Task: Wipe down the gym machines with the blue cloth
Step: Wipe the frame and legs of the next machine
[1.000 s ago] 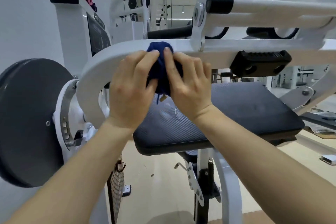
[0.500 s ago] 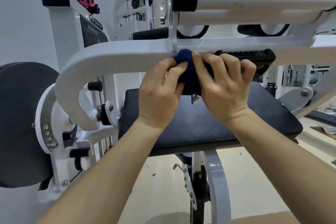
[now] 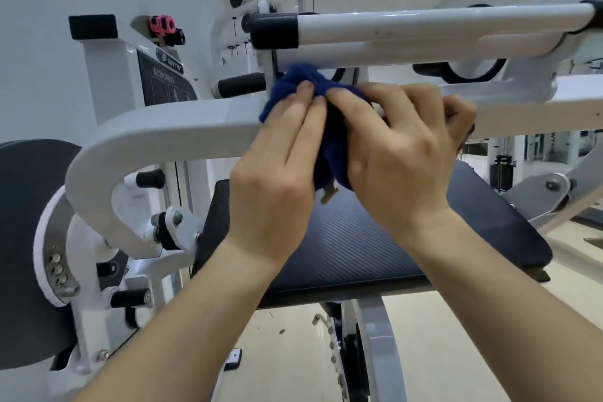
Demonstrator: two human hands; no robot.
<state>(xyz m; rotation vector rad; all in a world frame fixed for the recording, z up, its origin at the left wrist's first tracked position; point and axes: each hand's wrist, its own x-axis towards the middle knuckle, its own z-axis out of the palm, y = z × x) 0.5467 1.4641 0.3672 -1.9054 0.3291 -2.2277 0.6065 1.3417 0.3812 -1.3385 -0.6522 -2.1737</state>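
Cloth and bar set the geometry here: the blue cloth (image 3: 293, 88) is bunched over the top of the white frame bar (image 3: 169, 130), which runs left to right across the view before curving down at its left end; both hands clamp the cloth to it, the left hand (image 3: 277, 170) with fingers bent over the wad's left part, the right hand (image 3: 394, 153) with fingers curled over the bar's far edge; a tail of cloth hangs between the palms, above the seat pad (image 3: 375, 238); any stroke will likely have to follow the bar's long axis, and the right hand is nearer the straight span to the right; the bar is smooth glossy painted metal, the cloth soft and nubbly, the pad dark with a fine ribbed weave; a round white tube (image 3: 424, 26) with a black end cap (image 3: 274, 31) sits just above.
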